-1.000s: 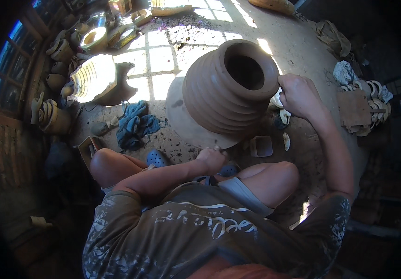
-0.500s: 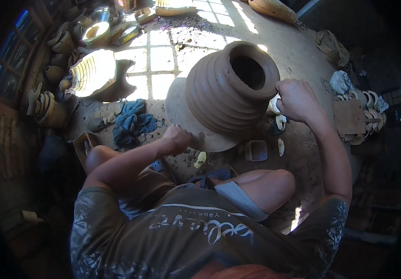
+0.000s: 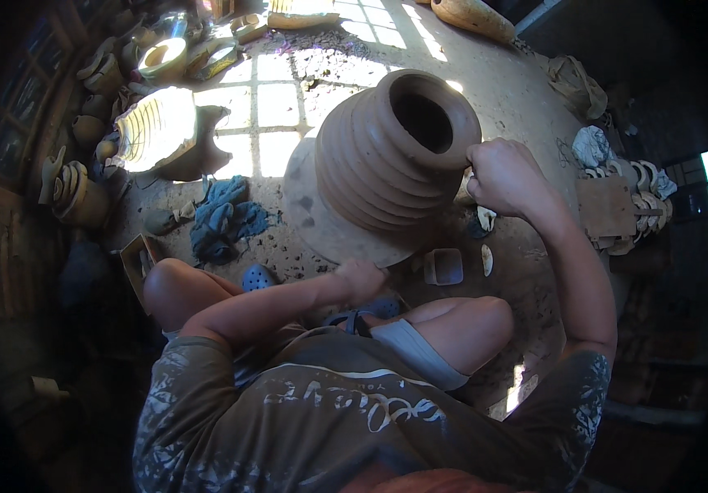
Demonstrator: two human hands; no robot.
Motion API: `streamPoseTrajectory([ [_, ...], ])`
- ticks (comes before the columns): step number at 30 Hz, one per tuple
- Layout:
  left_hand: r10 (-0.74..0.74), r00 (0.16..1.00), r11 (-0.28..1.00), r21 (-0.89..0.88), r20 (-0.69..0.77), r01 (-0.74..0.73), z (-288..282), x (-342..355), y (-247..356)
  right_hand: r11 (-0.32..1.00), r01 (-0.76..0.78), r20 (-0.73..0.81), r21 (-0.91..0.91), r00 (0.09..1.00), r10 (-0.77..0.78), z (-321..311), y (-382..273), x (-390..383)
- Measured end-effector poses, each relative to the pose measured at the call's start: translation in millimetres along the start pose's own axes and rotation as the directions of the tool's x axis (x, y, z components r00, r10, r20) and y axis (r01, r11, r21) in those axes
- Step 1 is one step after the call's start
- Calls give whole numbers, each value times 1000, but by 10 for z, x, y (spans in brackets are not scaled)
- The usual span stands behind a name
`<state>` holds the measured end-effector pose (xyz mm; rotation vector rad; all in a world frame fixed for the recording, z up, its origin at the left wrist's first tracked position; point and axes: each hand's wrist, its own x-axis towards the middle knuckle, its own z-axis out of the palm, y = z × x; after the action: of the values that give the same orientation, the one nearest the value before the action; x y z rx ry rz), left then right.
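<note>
A tall brown clay pot (image 3: 362, 164) with thick ridges round its body and a wide round mouth stands on a flat round potter's wheel (image 3: 309, 218). At the right of its mouth, my right hand (image 3: 506, 177) is closed, thumb and fingers pinched on the rim. My left hand (image 3: 362, 281) is closed at the near edge of the wheel, slightly smeared by motion. Its fingertips are partly hidden.
Left of the wheel lie a blue cloth (image 3: 227, 218) and a large ridged pot piece (image 3: 157, 131). A small square tub (image 3: 443, 267) sits near my knee. Clay pieces (image 3: 645, 197) are stacked at the right. More pots (image 3: 163, 59) crowd the far left.
My left hand has swept right along the wheel's near edge. My right hand stays at the pot's rim. The whole view has shifted slightly.
</note>
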<state>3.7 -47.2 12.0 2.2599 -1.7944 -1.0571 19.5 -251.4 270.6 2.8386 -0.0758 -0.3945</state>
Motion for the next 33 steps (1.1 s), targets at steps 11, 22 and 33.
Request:
streamPoseTrajectory([
  [11,-425,862,874,124,-275,471,235,-301,-881,957,125,4,262,991,-131,-382,-399,-47],
  [22,-306,949,934,171,-74,314,227,-79,-481,722,242,-223,648,967,-124,-318,-235,720],
  [33,-364,918,860,323,-155,395,-367,-145,-1526,808,351,-199,473,936,-290,-397,-339,830],
])
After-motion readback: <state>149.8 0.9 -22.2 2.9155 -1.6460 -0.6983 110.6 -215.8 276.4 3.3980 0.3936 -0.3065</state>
